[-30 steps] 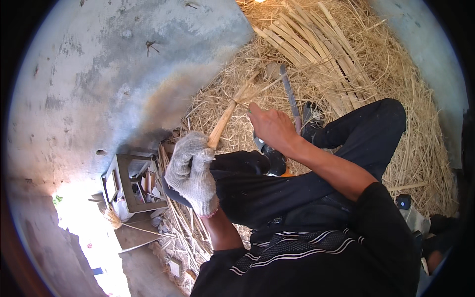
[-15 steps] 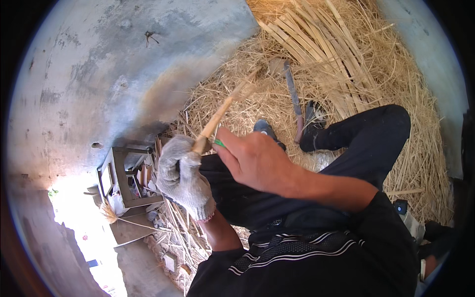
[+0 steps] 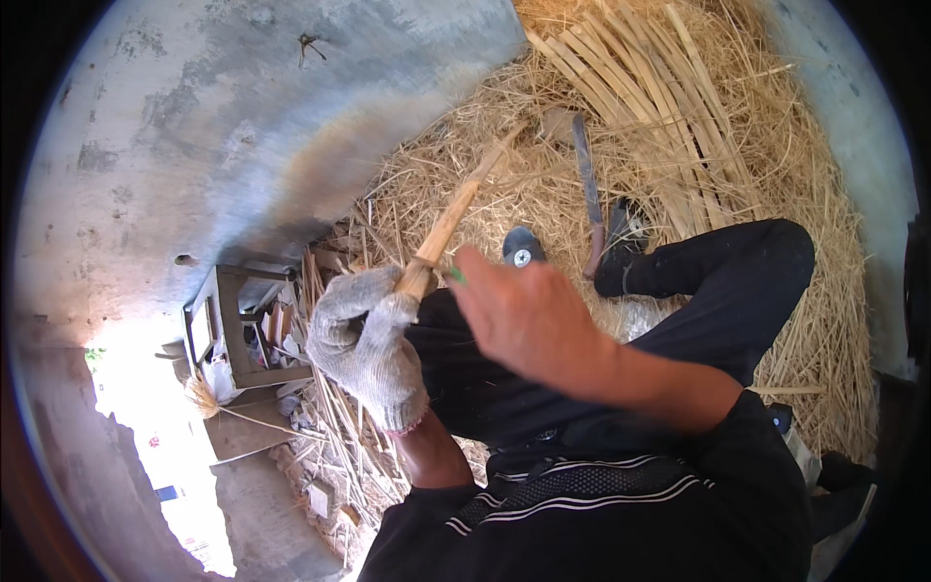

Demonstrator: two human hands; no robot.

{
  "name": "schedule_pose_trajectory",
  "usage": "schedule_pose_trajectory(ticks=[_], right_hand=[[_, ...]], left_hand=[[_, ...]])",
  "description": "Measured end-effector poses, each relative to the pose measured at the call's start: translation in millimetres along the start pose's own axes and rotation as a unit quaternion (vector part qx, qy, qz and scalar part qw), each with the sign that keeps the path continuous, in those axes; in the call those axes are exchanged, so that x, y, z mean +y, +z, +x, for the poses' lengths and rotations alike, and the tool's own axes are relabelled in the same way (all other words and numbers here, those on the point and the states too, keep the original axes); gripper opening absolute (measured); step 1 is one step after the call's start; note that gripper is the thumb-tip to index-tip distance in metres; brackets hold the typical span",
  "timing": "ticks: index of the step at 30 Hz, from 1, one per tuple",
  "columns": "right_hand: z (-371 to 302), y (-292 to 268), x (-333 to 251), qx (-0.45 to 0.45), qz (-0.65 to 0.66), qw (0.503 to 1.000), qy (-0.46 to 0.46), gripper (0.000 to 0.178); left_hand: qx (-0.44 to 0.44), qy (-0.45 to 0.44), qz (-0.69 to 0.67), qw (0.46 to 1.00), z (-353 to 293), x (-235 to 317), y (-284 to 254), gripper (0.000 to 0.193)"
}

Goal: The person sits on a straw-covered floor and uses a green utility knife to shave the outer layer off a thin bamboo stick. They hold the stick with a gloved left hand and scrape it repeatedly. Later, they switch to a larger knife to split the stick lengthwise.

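My left hand (image 3: 369, 351), in a grey knit glove, is closed around the lower end of a pale bamboo strip (image 3: 452, 215). The strip slants away from the glove toward the far straw, its far part darker and rougher. Close beside the gripped end, my right hand (image 3: 533, 312) is bare and closed on a small green-handled tool (image 3: 458, 276). Only a bit of green shows between the fingers; the rest of the tool is hidden by the hand, so its kind cannot be made out.
A long-bladed knife (image 3: 586, 165) lies on the straw (image 3: 436, 160) beyond my feet. Several split bamboo strips (image 3: 669, 107) lie at the far right. On the left, a wooden frame stand (image 3: 228, 315) holding clutter stands by the grey wall (image 3: 194, 145).
My right hand has shifted slightly right and is blurred by motion. The bamboo strip stays in the gloved left hand. The whole view has moved a little.
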State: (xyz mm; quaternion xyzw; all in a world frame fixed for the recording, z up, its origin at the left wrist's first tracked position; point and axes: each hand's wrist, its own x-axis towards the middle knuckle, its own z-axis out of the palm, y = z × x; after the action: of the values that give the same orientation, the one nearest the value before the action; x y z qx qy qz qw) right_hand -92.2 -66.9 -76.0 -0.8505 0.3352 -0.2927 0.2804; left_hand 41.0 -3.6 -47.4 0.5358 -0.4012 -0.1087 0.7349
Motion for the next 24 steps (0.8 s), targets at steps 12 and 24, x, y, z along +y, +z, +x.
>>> schedule_pose_trajectory(ticks=[12, 24], right_hand=[[6.4, -5.7, 7.8, 0.057, 0.132, 0.989, -0.023, 0.016], [9.9, 0.0, -2.6, 0.036, 0.138, 0.989, -0.024, 0.017]], left_hand=[[-0.034, 0.065, 0.076, 0.994, -2.5, 0.5, 15.4, 0.021], [-0.017, 0.1, 0.21, 0.972, -7.6, 7.2, 5.4, 0.025]])
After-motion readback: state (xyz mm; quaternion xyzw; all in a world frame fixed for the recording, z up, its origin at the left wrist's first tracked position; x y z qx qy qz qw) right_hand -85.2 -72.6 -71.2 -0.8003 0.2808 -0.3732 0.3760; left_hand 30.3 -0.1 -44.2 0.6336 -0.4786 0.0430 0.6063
